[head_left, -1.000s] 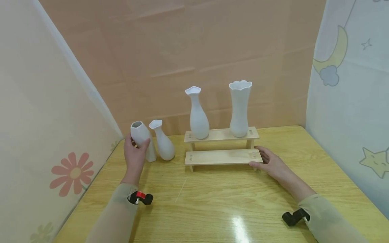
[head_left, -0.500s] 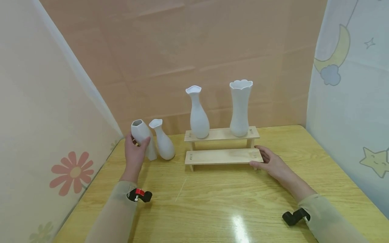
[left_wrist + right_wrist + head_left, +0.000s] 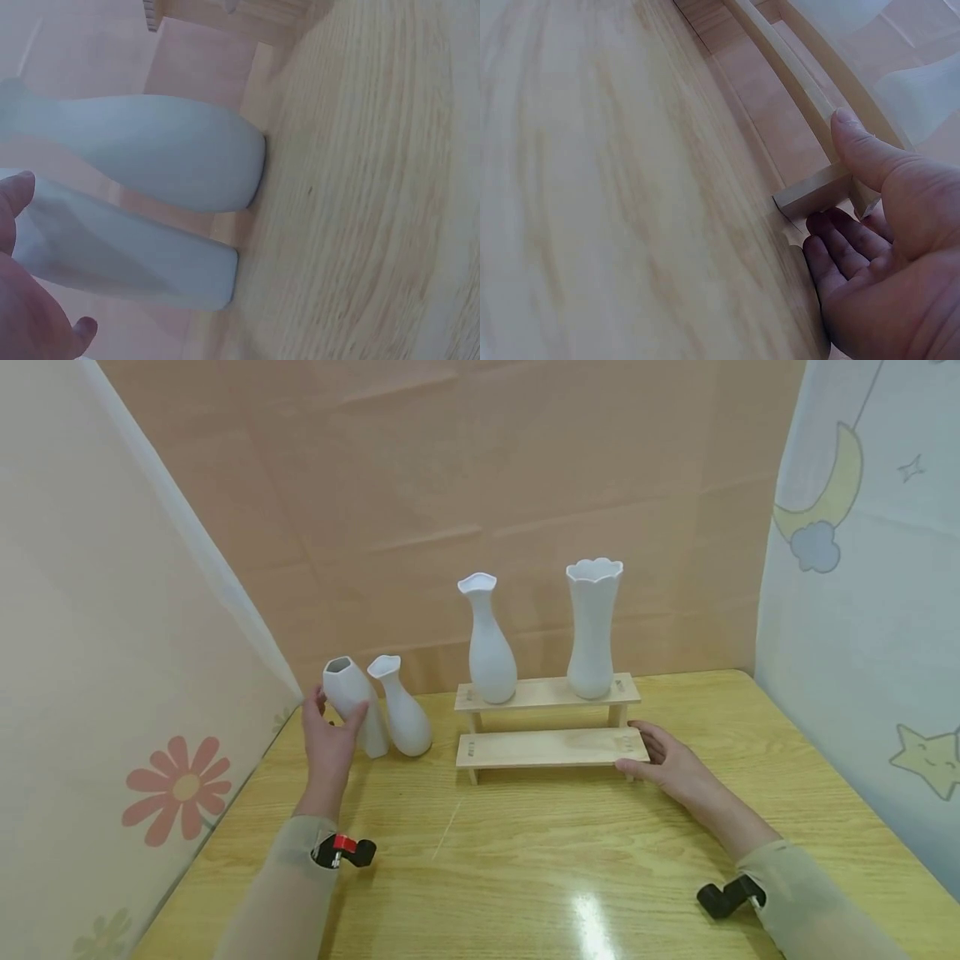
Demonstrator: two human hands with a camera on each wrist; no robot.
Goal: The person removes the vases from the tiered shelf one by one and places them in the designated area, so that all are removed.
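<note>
At the left of the head view a white faceted vase with an angular mouth stands on the table. My left hand is around its near left side, thumb over its front and fingers spread loosely. In the left wrist view the thumb overlaps the vase, while a fingertip shows apart from it. Close to its right stands a white slim-necked vase. My right hand holds the right end of a two-step wooden stand, thumb on the lower board's front edge, fingers curled near the leg.
On the stand's upper board are a white wavy-mouthed vase at left and a taller scalloped-rim vase at right. The wooden table meets a peach back cloth and printed cloths at both sides.
My left fingers have loosened and spread slightly to the left, away from the faceted vase. The right hand, the stand and all vases stay where they were.
</note>
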